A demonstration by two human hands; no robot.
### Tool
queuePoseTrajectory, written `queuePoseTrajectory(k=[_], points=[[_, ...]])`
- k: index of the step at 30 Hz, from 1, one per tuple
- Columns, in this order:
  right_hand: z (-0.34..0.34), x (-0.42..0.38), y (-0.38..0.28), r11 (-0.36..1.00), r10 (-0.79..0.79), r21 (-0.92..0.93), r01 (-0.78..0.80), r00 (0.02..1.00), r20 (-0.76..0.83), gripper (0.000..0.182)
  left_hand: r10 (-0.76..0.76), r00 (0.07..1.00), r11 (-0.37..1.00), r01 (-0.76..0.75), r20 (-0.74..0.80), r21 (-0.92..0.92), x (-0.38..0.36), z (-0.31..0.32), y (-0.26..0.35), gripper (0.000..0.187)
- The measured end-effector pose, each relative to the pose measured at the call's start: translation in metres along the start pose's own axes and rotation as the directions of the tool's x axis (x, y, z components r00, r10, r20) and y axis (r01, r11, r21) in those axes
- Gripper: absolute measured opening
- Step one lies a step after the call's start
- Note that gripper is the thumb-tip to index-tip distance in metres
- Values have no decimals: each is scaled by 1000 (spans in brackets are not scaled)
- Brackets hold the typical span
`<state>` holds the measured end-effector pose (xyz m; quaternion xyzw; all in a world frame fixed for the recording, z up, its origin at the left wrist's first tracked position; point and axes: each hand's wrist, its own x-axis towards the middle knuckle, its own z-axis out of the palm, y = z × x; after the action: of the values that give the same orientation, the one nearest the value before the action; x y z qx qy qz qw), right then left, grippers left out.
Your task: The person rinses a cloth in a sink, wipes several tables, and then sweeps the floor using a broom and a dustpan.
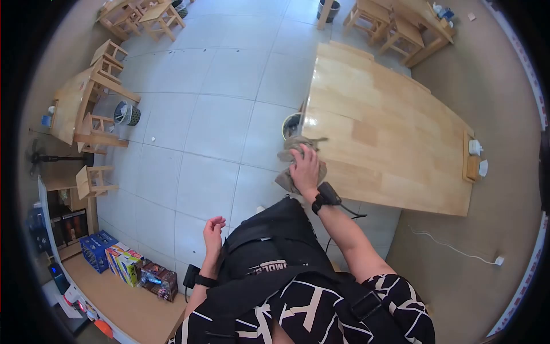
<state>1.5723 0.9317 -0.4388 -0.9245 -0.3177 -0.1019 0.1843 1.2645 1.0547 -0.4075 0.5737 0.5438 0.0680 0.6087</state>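
Observation:
A greyish-brown cloth hangs over the near left edge of the light wooden table. My right hand is closed on this cloth at the table's edge, with the fingers pressed into it. Part of the cloth lies on the tabletop and part droops past the edge. Away from the table, my left hand is held low beside my dark apron. Its fingers are loosely bent and apart, and nothing is in them.
A bin stands under the table's left edge. On the table's far right sits a wooden holder with white items. Wooden stools and another table line the left wall. Several boxes stand at lower left.

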Motion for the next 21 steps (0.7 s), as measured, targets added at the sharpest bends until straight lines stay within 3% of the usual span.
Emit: queuePoseTrajectory(k=[2,4,6,8,9,10,12,13,15,16,19,21], points=[[14,26,6,918,-294,330,222,937,188,26,-30,998,996,34,50,-83,14,7,11,25],[14,53,26,853,-314,449,265,949,37,19,-57,986,983,83,159,-162,30,10,35,25],[-6,75,55,913,-13,401,72,989,-148,26,-29,977,986,62,210,-152,51,2,62,25],[-23,85,120,906,271,394,-153,926,-262,28,-19,964,990,55,265,-129,77,1,81,26],[-31,83,146,944,326,175,-279,873,-363,30,-14,963,992,46,271,-115,93,-5,89,26],[-37,79,171,909,393,22,-417,838,-379,29,-27,964,994,55,263,-99,110,-11,96,26],[-8,68,211,682,585,-141,-717,651,-484,41,-42,968,996,60,247,-67,147,-25,111,27],[8,82,196,671,601,-126,-731,636,-484,41,-35,968,998,48,248,-47,168,-33,120,27],[35,110,163,424,663,-466,-776,617,-424,59,-150,975,987,158,166,-36,201,-45,139,23],[46,128,166,463,719,-332,-821,568,-401,59,-177,973,984,180,146,-5,216,-48,153,23],[62,209,139,434,768,-299,-850,523,-369,56,-144,967,986,122,209,115,258,-44,230,23],[80,255,126,476,748,-286,-831,554,-365,52,-102,959,984,59,263,169,295,-34,272,23]])
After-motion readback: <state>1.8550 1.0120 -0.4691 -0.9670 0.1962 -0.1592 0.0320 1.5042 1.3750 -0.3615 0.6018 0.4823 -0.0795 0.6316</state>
